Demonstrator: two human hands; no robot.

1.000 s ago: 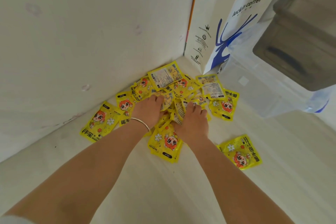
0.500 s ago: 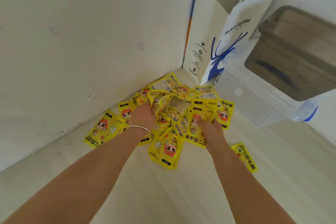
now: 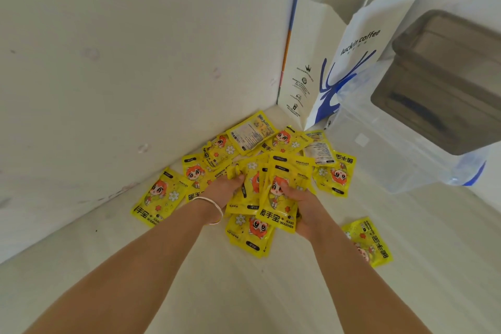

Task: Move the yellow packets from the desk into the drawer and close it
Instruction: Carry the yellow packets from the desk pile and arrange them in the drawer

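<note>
Two-handed grip (image 3: pixel 299 202) on yellow packets (image 3: pixel 273 192)

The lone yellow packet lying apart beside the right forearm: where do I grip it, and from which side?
Probably its long outer edge, coming from the right. The lone packet lies flat on the desk, clear of the pile, its inner edge under the forearm. Both hands, left hand and right hand, already clutch a bundle of packets.

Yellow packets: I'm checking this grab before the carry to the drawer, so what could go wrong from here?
1. The bundle of packets is only pinched between the left hand and right hand, so loose ones may slide out.
2. The stray packet near the right forearm and the packet by the wall lie outside the grab and could be forgotten.
</note>
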